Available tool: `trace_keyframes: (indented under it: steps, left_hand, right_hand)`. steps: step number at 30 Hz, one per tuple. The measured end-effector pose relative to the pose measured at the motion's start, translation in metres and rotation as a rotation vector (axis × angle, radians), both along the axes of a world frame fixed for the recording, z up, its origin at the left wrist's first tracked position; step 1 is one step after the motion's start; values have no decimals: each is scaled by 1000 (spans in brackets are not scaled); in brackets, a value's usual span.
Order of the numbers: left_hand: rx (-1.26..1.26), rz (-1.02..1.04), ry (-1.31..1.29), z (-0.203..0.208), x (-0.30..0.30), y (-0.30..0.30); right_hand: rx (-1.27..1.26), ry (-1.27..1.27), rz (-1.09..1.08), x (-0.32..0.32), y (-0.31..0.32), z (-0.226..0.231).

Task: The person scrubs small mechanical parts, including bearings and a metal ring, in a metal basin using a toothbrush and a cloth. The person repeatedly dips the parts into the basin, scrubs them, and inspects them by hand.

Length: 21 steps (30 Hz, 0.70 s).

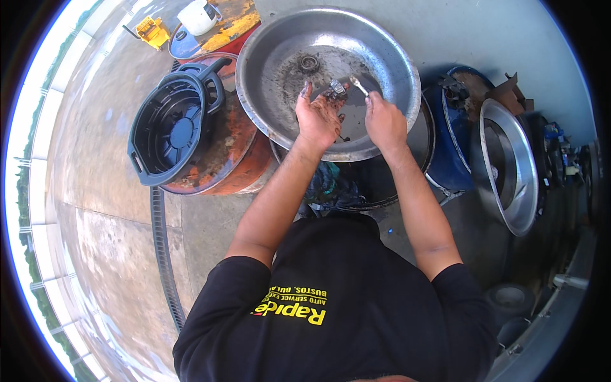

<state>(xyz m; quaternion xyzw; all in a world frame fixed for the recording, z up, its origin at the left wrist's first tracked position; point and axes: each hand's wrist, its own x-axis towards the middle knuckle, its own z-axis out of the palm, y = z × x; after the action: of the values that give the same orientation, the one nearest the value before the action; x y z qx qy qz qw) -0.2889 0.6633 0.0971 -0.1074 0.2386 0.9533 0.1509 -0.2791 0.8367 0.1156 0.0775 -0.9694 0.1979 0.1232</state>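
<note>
Black-sleeved forearms reach into a steel basin (267,38). Blue drain pan (168,127) on orange drum (235,149) far left. Left hand (318,118) clasps greasy small part (335,90); right hand (384,121) pinches metal tool (359,84) against it. Bearing ring (309,62) lies beyond.

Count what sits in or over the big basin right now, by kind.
Round shallow metal basin: 1
Dark ring-shaped bearing: 1
Small greasy metal part in the left hand: 1, at
Slim silver tool in the right hand: 1, at
Total: 4
</note>
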Motion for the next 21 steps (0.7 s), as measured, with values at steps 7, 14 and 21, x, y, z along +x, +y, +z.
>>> trace_keyframes:
  steps: [7,14,21]
  left_hand:
    - [-23,22,-14,1,-4,-1]
    - [-2,12,-27,1,-5,1]
    - [19,-3,-10,-16,-13,-4]
  right_hand:
    - [-8,16,18,0,2,-7]
    - [7,-19,74,6,3,-9]
    - [-17,60,93,8,4,2]
